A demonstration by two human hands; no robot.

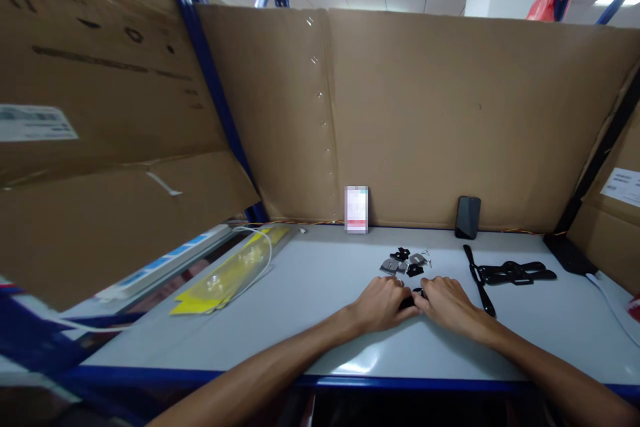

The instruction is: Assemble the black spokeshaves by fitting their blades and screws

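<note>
My left hand (383,303) and my right hand (447,303) meet low over the table, fingers closed around a small black part (407,302). Most of that part is hidden by the fingers, so its kind does not show. Just beyond my hands lies a loose group of small black pieces (415,270), grey flat pieces (390,266) and tiny silvery bits (427,257). To the right of my right hand are black two-bladed parts, shaped like propellers: one (479,283) lies apart, and several (520,273) lie stacked.
Cardboard walls (450,113) enclose the white table (300,320) at the back and sides. A lit phone (356,210) and a dark phone (468,217) lean on the back wall. At left lie a yellow-and-clear plastic bag (230,273), a white cable (270,257) and a power strip (165,263).
</note>
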